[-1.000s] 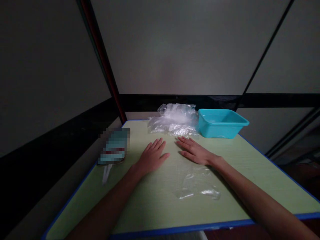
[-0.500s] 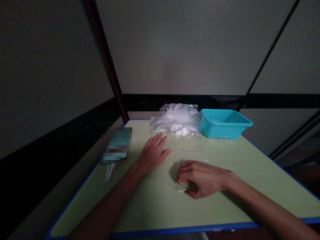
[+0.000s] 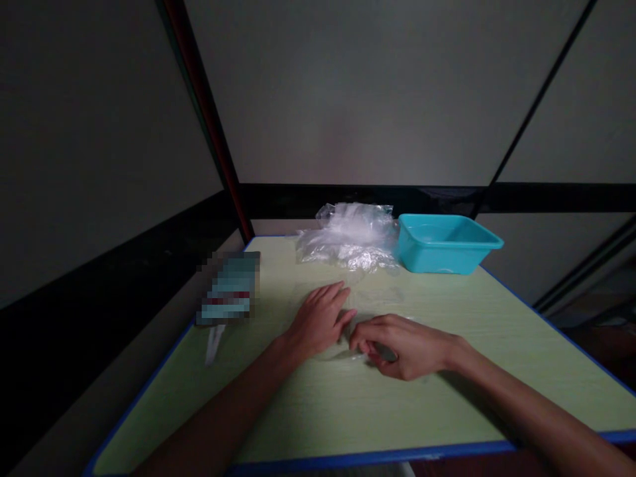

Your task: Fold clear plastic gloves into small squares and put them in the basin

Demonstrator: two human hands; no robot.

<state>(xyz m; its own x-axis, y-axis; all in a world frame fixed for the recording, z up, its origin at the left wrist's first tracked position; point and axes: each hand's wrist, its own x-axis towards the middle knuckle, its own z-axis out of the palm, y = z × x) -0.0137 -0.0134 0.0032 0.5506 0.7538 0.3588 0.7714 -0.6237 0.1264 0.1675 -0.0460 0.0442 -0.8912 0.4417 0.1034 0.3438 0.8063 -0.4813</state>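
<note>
A clear plastic bag point(image 3: 382, 296), hard to make out against the pale table, lies flat in front of me. My left hand point(image 3: 324, 318) rests on its left part with the fingers stretched out. Close beside it, my right hand point(image 3: 392, 344) has thumb and fingers pinched together on the bag's near edge. Only faint creases and shiny edges of this bag show, and part of it is hidden under both hands.
At the back of the green table point(image 3: 472, 384) is a pile of crumpled clear plastic bags point(image 3: 352, 238). A turquoise plastic basin point(image 3: 442, 255) stands right of it. On the left lies a blurred-out flat item point(image 3: 228, 291), with a white strip point(image 3: 214, 343) below it. Walls stand behind and left.
My left hand has slid right and nearer to me, close to the right hand. The right hand's thumb and fingertips have closed together, lifting slightly.
</note>
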